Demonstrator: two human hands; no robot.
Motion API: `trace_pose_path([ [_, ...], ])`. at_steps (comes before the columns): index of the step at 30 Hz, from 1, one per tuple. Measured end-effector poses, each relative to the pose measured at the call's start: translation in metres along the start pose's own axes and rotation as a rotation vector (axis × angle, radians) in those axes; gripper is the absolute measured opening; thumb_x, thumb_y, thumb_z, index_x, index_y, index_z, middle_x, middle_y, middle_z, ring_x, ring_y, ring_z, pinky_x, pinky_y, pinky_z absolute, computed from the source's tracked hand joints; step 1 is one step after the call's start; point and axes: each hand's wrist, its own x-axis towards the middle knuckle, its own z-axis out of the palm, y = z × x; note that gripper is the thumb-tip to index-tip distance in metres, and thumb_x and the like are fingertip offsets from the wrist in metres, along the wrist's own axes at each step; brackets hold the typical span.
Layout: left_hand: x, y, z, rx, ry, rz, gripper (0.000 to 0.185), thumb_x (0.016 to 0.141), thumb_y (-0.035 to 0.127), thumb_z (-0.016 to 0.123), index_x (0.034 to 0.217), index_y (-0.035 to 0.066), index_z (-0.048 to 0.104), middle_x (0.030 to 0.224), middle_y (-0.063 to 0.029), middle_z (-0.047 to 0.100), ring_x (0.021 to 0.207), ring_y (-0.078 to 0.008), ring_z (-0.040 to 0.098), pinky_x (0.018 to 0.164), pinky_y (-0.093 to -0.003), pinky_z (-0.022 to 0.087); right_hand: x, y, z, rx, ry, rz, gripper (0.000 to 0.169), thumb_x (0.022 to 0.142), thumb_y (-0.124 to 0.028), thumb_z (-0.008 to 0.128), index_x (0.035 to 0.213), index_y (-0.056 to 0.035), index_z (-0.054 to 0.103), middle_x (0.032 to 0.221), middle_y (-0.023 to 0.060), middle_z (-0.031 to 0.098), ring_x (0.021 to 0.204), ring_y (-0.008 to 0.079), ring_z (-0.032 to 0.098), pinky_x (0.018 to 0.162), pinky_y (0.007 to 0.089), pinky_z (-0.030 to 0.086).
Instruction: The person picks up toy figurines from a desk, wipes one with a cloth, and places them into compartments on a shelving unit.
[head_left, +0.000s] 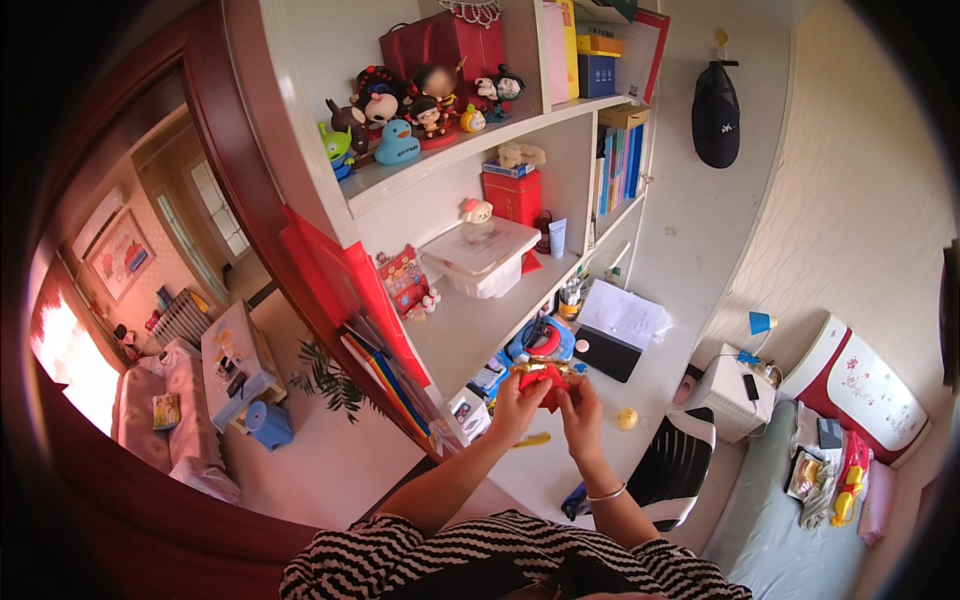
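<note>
Above the desk I hold a small red piece (550, 384), perhaps cloth or a wrapper, with a shiny gold part along its far side. My left hand (516, 411) grips it from the left, thumb on top. On the other side my right hand (582, 414) pinches it between thumb and fingers; a silver bangle circles that wrist. Just beyond lie a blue round item with a red ring (551, 341) and a black tablet-like panel (611, 352) partly under handwritten paper (621, 313). My fingers hide part of the red piece.
The white desk (600, 457) bears a yellow strip (532, 440) and a pale yellow ball (626, 418). Shelves ahead hold a lidded plastic box (484, 262), figurines (397, 142) and books (621, 169). A chair (671, 469) stands at the right, near a bed (772, 517).
</note>
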Motion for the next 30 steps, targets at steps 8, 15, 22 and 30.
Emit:
trace_pose_path([
  [8, 0.025, 0.096, -0.016, -0.328, 0.064, 0.010, 0.018, 0.094, 0.013, 0.060, 0.106, 0.000, 0.056, 0.097, -0.0069, 0.065, 0.085, -0.0090, 0.062, 0.072, -0.0244, 0.052, 0.141, -0.151, 0.022, 0.179, -0.009, -0.378, 0.005, 0.093, -0.003, 0.056, 0.095, -0.0006, 0.052, 0.081, 0.0015, 0.055, 0.071, 0.0069, 0.052, 0.062, 0.0218, 0.043],
  [15, -0.014, 0.081, -0.015, -0.325, 0.005, -0.165, 0.024, 0.091, 0.013, 0.063, 0.109, -0.002, 0.058, 0.098, -0.0073, 0.065, 0.087, -0.0110, 0.062, 0.075, -0.0260, 0.051, 0.299, -0.231, 0.057, 0.018, -0.101, -0.356, 0.016, 0.087, -0.009, 0.062, 0.098, 0.0024, 0.064, 0.082, 0.0071, 0.066, 0.070, 0.0108, 0.059, 0.061, 0.0254, 0.047],
  [22, -0.034, 0.076, -0.026, -0.265, 0.013, -0.274, 0.025, 0.090, 0.012, 0.061, 0.111, -0.001, 0.058, 0.104, -0.0071, 0.064, 0.093, -0.0110, 0.061, 0.082, -0.0278, 0.048, 0.338, -0.232, 0.074, -0.287, -0.028, -0.413, 0.023, 0.083, -0.014, 0.067, 0.097, 0.0029, 0.061, 0.077, 0.0109, 0.068, 0.060, 0.0149, 0.062, 0.055, 0.0276, 0.048],
  [30, -0.044, 0.062, -0.024, -0.427, -0.048, -0.309, 0.025, 0.091, 0.012, 0.063, 0.112, -0.001, 0.058, 0.102, -0.0058, 0.064, 0.090, -0.0102, 0.062, 0.078, -0.0262, 0.050, 0.334, -0.232, 0.083, -0.383, 0.032, -0.370, 0.025, 0.086, -0.020, 0.066, 0.095, 0.0019, 0.058, 0.070, 0.0098, 0.066, 0.054, 0.0150, 0.060, 0.054, 0.0282, 0.049],
])
